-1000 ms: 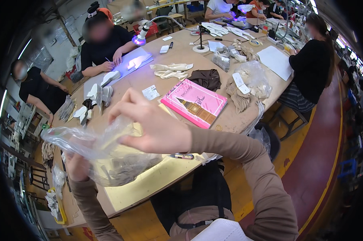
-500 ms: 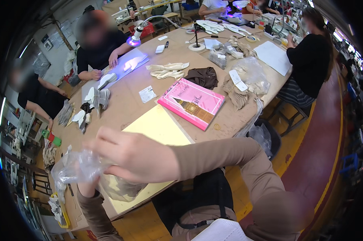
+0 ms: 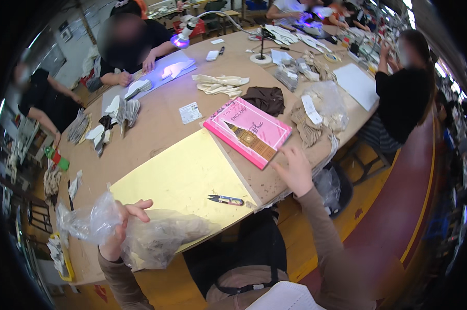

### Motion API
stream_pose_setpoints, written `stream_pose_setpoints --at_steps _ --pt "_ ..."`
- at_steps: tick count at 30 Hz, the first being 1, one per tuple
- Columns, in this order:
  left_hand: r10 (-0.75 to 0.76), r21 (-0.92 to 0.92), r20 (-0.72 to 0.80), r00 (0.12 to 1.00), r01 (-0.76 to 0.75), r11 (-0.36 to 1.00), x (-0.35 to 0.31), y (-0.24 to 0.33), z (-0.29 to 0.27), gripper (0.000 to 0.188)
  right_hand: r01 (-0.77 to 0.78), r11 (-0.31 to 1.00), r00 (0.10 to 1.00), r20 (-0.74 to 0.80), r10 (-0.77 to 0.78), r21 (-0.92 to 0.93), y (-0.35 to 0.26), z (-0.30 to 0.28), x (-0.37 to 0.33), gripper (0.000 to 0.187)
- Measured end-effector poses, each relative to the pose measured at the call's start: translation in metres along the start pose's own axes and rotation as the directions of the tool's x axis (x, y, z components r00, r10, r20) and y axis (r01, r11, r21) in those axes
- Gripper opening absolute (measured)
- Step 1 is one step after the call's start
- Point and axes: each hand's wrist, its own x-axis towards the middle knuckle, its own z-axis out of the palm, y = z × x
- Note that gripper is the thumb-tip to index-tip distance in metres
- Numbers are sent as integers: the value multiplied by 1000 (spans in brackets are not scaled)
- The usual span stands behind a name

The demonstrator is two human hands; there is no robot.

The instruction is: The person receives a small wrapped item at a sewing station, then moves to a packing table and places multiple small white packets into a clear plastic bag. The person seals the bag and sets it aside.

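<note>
Left hand clutches clear plastic bag beside yellow board; right hand, fingers spread, reaches past board toward pink book. Next likely calls for gripping it.

We see: plastic bag – thin, clear, crinkled, glossy | yellow sheet – matt, smooth | pink book – glossy cover | table – matt, scuffed.
</note>
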Motion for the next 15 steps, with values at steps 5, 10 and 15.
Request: stream_pose_setpoints --at_steps 5,10,15 --pt "-6 -206 85 996 23 978 21 -20 31 38 -256 960 964 102 245 112 12 16 -21 15" --pt "-70 12 -35 997 70 997 51 -1 98 32 20 706 993 66 -94 708 -107 -28 22 8" --pt "-173 107 -135 976 188 976 57 -23 109 23 106 621 977 34 -209 776 -144 -39 28 10"
